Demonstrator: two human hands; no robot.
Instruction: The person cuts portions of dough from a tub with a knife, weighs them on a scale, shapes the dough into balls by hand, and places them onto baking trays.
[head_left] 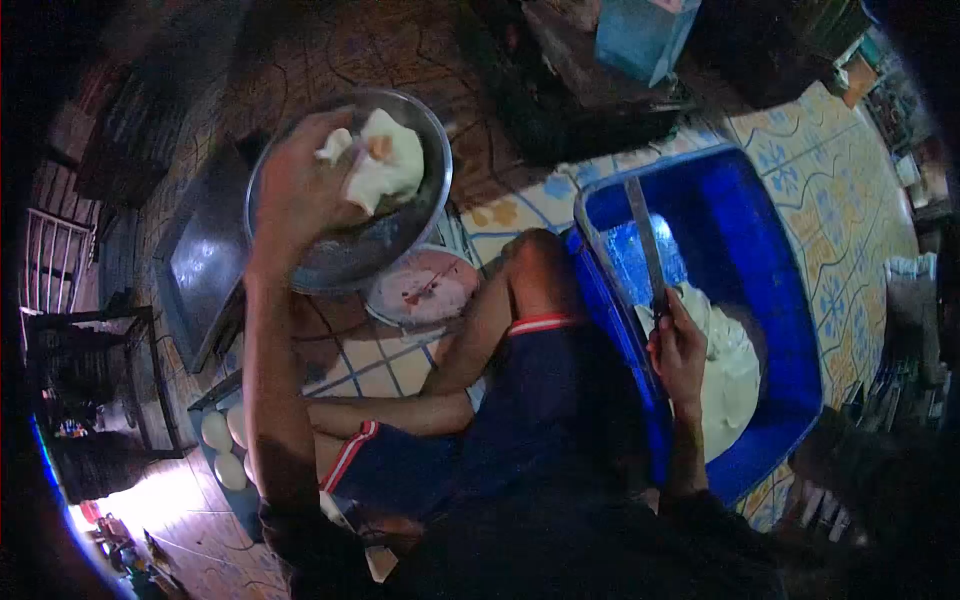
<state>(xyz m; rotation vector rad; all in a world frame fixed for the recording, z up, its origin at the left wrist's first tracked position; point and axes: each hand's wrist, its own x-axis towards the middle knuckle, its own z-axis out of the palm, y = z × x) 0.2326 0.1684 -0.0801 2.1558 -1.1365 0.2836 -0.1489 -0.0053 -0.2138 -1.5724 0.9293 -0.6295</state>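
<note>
My left hand is over the left part of a round metal bowl, blurred by motion, with its fingers at a lump of white dough. A small piece of dough shows by the fingertips; whether they grip it is unclear. My right hand holds a long flat blade by its handle, pointing up and away over a blue plastic tub. A large mass of pale dough lies in the tub beside and below that hand.
A round dish with a pinkish surface sits under the bowl's near edge. At the lower left, a tray holds several dough balls. A dark flat panel lies left of the bowl. A light-blue container stands at the top.
</note>
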